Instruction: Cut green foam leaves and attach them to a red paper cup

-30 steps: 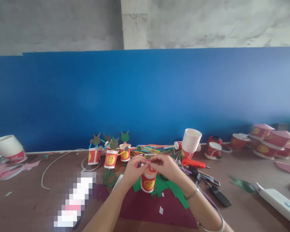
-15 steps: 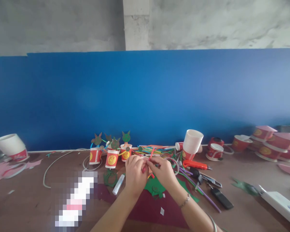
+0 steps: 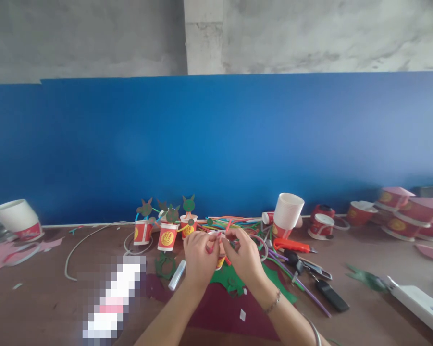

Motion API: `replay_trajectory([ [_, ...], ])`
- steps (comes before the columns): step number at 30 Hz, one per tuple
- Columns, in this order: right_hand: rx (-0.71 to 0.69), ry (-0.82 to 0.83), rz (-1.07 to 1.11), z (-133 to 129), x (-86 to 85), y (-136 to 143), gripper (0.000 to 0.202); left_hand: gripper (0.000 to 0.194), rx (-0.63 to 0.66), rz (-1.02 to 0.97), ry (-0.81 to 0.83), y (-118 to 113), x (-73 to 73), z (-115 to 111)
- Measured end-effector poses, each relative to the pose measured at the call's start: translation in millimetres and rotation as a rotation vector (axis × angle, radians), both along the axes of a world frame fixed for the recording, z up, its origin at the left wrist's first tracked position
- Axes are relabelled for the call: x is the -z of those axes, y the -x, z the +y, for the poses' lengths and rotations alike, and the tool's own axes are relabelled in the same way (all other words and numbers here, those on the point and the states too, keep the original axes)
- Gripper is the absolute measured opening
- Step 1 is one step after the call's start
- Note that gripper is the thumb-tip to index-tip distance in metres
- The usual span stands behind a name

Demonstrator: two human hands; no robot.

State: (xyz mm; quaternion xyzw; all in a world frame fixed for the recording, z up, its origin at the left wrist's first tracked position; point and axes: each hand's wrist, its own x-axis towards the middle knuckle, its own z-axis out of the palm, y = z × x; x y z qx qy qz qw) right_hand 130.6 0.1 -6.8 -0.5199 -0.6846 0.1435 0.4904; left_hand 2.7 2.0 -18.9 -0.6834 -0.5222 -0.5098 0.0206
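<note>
My left hand (image 3: pixel 201 257) is closed, pinching a pinkish-red straw-like piece (image 3: pixel 210 250) that sticks out around its fingers. Just across from it, my right hand (image 3: pixel 245 252) is closed with a thin red straw (image 3: pixel 229 224) rising above its fingertips. Whether the two red bits are one piece, I cannot tell. Between and below the hands a red-and-white paper cup (image 3: pixel 220 263) shows in part, the rest hidden by the fingers. Green cut paper (image 3: pixel 232 281) lies beneath my wrists on a dark red sheet (image 3: pixel 227 312).
Paper-cup figures with green cat-eared heads (image 3: pixel 167 235) stand left of my hands. Behind are colourful straws (image 3: pixel 238 222). To the right are stacked cups (image 3: pixel 287 216), an orange box cutter (image 3: pixel 291 245) and keys (image 3: pixel 327 293). A glue stick (image 3: pixel 177 275) lies by my left wrist.
My hands have drawn slightly apart, uncovering more of the cup between them. The red pieces have shifted with the fingers. Everything else looks unmoved.
</note>
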Motion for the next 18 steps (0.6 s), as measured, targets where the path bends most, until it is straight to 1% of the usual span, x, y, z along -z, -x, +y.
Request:
replay_trajectory([
  [2, -0.015, 0.004, -0.02, -1.0, -0.5, 0.2, 0.017, 0.007, -0.021, 0.031, -0.032, -0.4, -1.2, -1.8],
  [5, -0.058, 0.058, -0.018, -1.0, -0.2, 0.7, 0.019, 0.009, -0.034, 0.085, -0.086, -1.8, -1.1, -4.4],
  [10, -0.053, 0.134, -0.014, 0.8, 2.3, 1.0, 0.019, 0.012, -0.01, 0.164, -0.163, -2.0, 4.0, -5.7],
  [14, -0.056, 0.172, -0.011, 1.2, 4.0, 1.0, 0.021, 0.014, -0.009, 0.206, -0.163, -1.1, 8.3, -6.3],
  [18, -0.055, 0.213, 0.009, 1.9, 3.5, 1.2, 0.023, 0.014, -0.02, 0.242, -0.167, -1.9, 9.6, -7.1],
])
